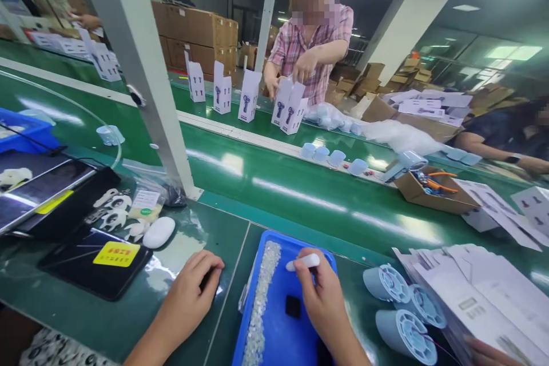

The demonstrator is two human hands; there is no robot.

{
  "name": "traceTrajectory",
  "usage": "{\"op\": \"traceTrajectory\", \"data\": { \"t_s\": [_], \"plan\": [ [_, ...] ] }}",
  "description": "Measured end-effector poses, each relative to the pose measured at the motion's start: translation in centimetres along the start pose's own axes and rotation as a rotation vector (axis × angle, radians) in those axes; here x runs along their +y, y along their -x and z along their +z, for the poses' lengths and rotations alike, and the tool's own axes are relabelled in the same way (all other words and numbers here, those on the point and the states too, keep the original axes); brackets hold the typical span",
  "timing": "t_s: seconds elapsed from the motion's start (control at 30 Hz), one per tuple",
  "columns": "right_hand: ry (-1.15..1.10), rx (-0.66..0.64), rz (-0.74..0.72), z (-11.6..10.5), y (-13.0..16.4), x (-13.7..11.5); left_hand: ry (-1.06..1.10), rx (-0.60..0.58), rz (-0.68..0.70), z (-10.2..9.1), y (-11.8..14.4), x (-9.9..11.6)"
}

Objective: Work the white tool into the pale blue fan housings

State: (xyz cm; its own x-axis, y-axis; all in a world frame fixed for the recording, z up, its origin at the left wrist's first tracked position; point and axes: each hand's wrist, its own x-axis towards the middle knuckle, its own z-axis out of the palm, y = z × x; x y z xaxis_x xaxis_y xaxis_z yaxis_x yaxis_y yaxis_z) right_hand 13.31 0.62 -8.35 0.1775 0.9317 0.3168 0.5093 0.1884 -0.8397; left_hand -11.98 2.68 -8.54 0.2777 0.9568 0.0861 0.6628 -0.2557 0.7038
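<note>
My right hand (322, 293) pinches a small white rounded stick (305, 262) above a blue tray (263, 237). What exactly the stick is, I cannot make out. Along the tray's left side runs a heap of small clear, whitish pieces (262, 291). A small black square (293, 306) lies in the tray just left of my right hand. My left hand (193, 286) rests on the green table to the left of the tray, fingers curled in toward the thumb, with nothing visible in it. Close to it lie a white oval case (159, 233) and a black tablet-like slab (98, 266) with a yellow label.
Light-blue round housings (407, 331) with wires stand right of the tray, beside flat white cartons (484, 297). A green conveyor (274, 189) crosses behind, with a grey post (146, 68) at left. Opposite, a person (311, 40) handles white boxes (288, 107). Another hand (489, 351) is at bottom right.
</note>
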Motion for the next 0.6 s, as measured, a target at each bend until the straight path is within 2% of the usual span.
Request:
{"op": "traceTrajectory", "data": {
  "t_s": [0.13,0.27,0.47,0.53,0.6],
  "plan": [
    [0.061,-0.009,-0.014,-1.2,-0.1,-0.7,-0.053,0.078,-0.066,0.2,0.1,0.0],
    [-0.017,0.171,0.05,-2.8,1.3,-0.2,-0.153,0.173,-0.145,0.2,-0.5,0.0],
    [-0.085,0.348,0.113,-3.9,3.8,0.2,-0.308,0.054,-0.189,-0.9,-2.8,1.4],
    [-0.107,0.328,0.098,-3.3,3.5,-0.7,-0.335,0.002,-0.21,-1.1,-2.9,2.0],
    [-0.121,0.216,0.024,-2.1,2.2,-2.1,-0.341,-0.026,-0.23,-0.8,-2.4,2.4]
  ]
}}
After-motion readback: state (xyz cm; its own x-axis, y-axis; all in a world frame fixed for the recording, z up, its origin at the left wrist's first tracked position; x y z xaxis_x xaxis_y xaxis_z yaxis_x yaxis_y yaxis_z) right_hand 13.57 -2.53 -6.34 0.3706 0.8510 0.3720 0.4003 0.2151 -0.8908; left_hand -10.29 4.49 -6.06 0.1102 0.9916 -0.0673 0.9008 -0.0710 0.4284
